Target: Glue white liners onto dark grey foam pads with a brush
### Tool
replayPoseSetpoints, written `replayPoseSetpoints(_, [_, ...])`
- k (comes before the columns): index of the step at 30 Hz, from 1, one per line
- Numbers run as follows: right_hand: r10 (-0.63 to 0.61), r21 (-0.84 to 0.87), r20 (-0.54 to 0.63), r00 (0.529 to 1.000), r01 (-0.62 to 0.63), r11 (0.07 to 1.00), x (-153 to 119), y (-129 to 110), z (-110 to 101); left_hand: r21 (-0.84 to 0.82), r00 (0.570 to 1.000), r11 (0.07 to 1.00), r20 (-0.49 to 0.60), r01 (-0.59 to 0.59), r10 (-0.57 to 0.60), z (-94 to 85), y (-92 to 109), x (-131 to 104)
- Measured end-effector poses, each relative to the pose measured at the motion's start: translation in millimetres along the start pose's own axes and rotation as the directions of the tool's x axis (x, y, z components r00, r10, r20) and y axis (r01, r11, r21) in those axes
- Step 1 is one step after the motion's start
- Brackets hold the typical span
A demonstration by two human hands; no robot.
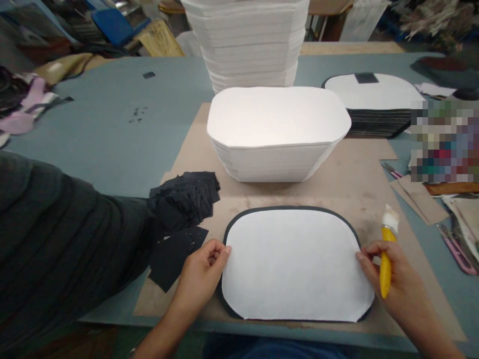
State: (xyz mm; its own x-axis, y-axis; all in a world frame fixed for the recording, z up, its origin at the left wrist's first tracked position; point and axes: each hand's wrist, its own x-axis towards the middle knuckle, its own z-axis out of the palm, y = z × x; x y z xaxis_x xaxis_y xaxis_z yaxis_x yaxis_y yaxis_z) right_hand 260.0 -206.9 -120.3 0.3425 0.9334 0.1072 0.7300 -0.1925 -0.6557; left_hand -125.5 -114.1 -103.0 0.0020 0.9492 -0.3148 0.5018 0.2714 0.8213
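A white oval-like sheet (295, 264) lies on a slightly larger black piece (290, 207), whose dark rim shows around it. At its left edge my left hand (204, 269) pinches the border between thumb and fingers. My right hand (392, 279) pinches the right edge and also holds a yellow brush (386, 269) against the fingers, bristles pointing up and away. Beyond the sheet stands a stack of white sheets (279, 117). Black fabric pieces (185, 199) are piled to the left of the sheet, near my left hand.
A taller white stack (250, 45) rises at the back. Black-edged white pieces (377, 94) are stacked at the back right. Pink-handled snips (458, 252) and brown card pieces (419, 199) lie at the right. A dark sleeve (71, 239) reaches in from the left over the table (112, 149).
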Motion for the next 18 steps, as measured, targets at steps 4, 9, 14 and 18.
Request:
replayPoseSetpoints(4, [-0.002,0.043,-0.005,1.000,0.002,0.999,2.5,-7.0,1.0,-0.019,1.000,1.000,0.005,0.008,-0.008,-0.9,0.4,0.6])
replayPoseSetpoints(9, [-0.002,0.007,-0.002,1.000,0.002,1.000,2.7,-12.4,1.3,-0.023,1.000,1.000,0.008,0.009,-0.009,-0.6,-1.6,1.9])
replayPoseSetpoints(14, [0.004,-0.160,0.043,0.999,0.003,0.987,4.8,-2.8,-5.1,0.066,0.996,0.994,0.012,-0.086,0.085,-2.8,6.1,2.5])
replayPoseSetpoints(18, [0.016,-0.183,0.107,0.994,0.004,0.983,13.4,4.1,-16.1,0.162,0.991,0.979,0.060,-0.125,0.117,-7.5,12.2,6.3])
